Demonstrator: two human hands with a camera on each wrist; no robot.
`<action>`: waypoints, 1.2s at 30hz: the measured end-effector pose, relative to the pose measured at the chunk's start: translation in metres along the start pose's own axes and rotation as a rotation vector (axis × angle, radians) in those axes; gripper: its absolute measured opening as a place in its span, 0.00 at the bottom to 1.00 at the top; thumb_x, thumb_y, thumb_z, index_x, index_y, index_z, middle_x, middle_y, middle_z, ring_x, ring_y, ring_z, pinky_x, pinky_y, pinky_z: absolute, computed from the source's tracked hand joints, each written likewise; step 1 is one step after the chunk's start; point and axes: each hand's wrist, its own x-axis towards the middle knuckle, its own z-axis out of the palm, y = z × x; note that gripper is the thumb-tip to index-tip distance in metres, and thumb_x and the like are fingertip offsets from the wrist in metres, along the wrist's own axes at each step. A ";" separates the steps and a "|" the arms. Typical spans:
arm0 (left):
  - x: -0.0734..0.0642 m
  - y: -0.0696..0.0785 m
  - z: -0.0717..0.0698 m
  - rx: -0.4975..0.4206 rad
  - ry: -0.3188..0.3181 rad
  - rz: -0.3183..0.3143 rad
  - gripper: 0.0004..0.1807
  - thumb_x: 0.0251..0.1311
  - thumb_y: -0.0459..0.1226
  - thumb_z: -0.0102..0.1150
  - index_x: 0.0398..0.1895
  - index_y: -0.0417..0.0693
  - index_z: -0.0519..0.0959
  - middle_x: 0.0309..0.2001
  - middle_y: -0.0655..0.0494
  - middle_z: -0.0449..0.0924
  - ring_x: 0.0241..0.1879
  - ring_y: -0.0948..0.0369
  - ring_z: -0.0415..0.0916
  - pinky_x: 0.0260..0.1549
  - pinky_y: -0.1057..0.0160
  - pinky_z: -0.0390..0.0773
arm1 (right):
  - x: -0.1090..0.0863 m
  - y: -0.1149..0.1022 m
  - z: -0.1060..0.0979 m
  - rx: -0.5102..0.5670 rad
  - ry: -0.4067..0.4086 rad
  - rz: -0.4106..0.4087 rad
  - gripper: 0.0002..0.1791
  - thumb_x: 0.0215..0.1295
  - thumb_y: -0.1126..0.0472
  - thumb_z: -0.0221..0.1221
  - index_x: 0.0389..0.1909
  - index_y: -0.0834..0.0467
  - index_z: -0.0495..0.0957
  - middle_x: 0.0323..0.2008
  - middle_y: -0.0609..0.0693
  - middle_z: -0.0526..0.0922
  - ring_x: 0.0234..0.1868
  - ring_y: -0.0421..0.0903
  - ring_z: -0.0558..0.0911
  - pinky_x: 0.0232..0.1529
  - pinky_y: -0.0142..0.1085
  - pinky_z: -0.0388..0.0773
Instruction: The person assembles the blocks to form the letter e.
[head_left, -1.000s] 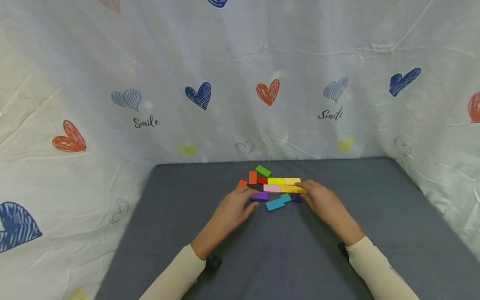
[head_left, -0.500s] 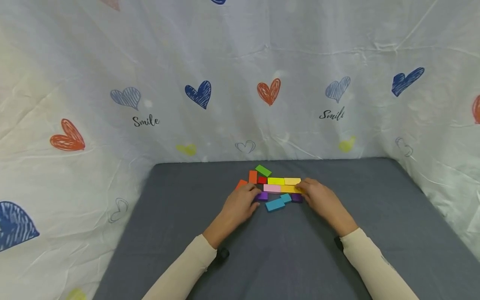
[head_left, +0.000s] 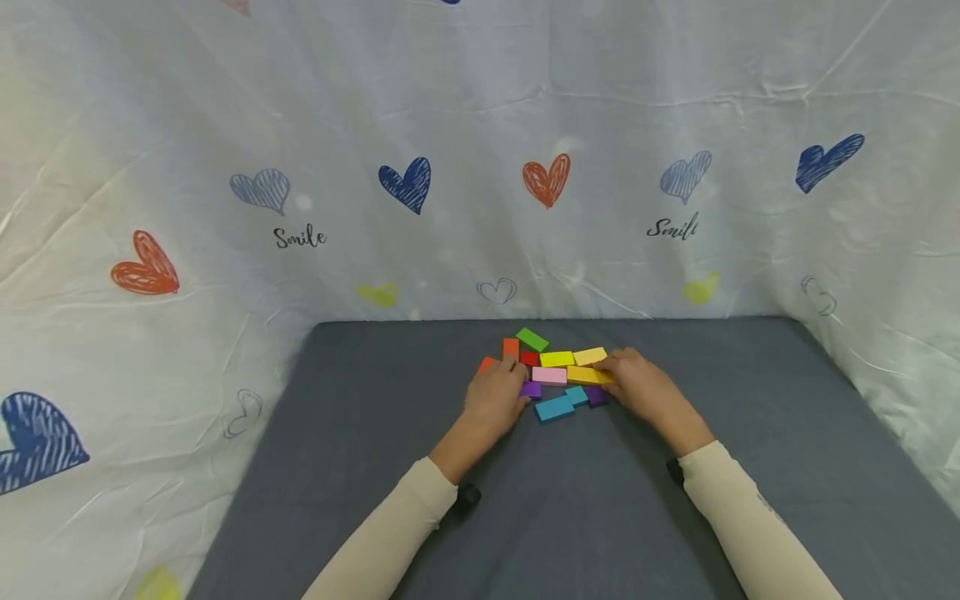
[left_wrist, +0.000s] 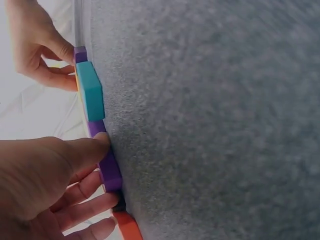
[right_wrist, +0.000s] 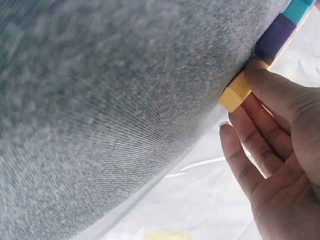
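Observation:
Small coloured wooden blocks lie grouped on the grey table. My left hand (head_left: 495, 392) grips the purple block (left_wrist: 111, 171), its thumb on the near side; the other fingers reach behind, by a black block (left_wrist: 120, 201) and an orange-red block (left_wrist: 129, 226). At the right end, my right hand (head_left: 645, 387) pinches the golden-yellow block (head_left: 587, 375) between thumb and fingers. Beside it lie a pale yellow block (head_left: 590, 356), slightly tilted, and a dark purple block (right_wrist: 276, 39). The pink block (head_left: 549, 377) sits between both hands. Left fingertips are partly hidden in the head view.
Two blue blocks, the larger blue block (head_left: 555, 408) in front, lie nearest me. Behind are a bright yellow block (head_left: 557, 359), a red block (head_left: 529, 358), another orange-red block (head_left: 511, 348) and a green block (head_left: 532, 339). A white heart-printed cloth (head_left: 465, 242) hangs behind the table (head_left: 570, 517).
My left hand has shifted right and forward, now covering the black block in the head view. My right fingers have closed on the golden-yellow block; the pale yellow and dark purple blocks have turned slightly.

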 end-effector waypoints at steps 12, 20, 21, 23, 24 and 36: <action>-0.015 -0.008 -0.008 -0.044 0.043 0.062 0.21 0.68 0.48 0.71 0.61 0.54 0.84 0.53 0.56 0.83 0.47 0.59 0.81 0.52 0.55 0.83 | -0.017 -0.001 -0.007 -0.036 0.076 0.059 0.20 0.64 0.73 0.71 0.57 0.67 0.85 0.53 0.61 0.85 0.57 0.61 0.80 0.60 0.57 0.80; -0.050 -0.013 -0.031 -0.092 0.024 0.140 0.20 0.64 0.49 0.74 0.58 0.56 0.87 0.47 0.59 0.82 0.36 0.63 0.76 0.40 0.60 0.83 | -0.041 -0.025 -0.028 0.001 0.093 0.010 0.20 0.62 0.74 0.72 0.56 0.64 0.85 0.52 0.58 0.86 0.53 0.59 0.83 0.54 0.56 0.82; -0.055 -0.013 -0.034 -0.094 0.011 0.150 0.20 0.64 0.50 0.74 0.57 0.57 0.87 0.47 0.59 0.81 0.36 0.63 0.76 0.40 0.60 0.83 | -0.045 -0.029 -0.030 0.008 0.091 0.001 0.21 0.62 0.73 0.72 0.56 0.63 0.85 0.52 0.58 0.86 0.53 0.59 0.83 0.54 0.55 0.83; -0.065 -0.012 -0.039 -0.103 -0.023 0.162 0.20 0.63 0.50 0.75 0.56 0.58 0.88 0.47 0.60 0.81 0.36 0.64 0.76 0.40 0.61 0.83 | -0.053 -0.039 -0.032 0.020 0.084 -0.018 0.21 0.61 0.72 0.73 0.56 0.62 0.86 0.53 0.56 0.86 0.54 0.58 0.83 0.55 0.54 0.83; -0.070 -0.011 -0.041 -0.109 -0.040 0.165 0.20 0.62 0.50 0.75 0.56 0.58 0.88 0.47 0.61 0.81 0.36 0.64 0.76 0.40 0.61 0.83 | -0.057 -0.043 -0.033 0.025 0.079 -0.027 0.21 0.61 0.72 0.73 0.56 0.62 0.86 0.53 0.56 0.86 0.54 0.57 0.83 0.55 0.54 0.83; -0.103 -0.001 -0.049 -0.128 -0.142 0.186 0.20 0.59 0.50 0.78 0.54 0.61 0.88 0.45 0.64 0.80 0.35 0.64 0.74 0.39 0.62 0.80 | -0.092 -0.086 -0.031 0.040 0.021 -0.038 0.20 0.60 0.67 0.76 0.53 0.55 0.87 0.52 0.49 0.86 0.53 0.50 0.83 0.53 0.48 0.85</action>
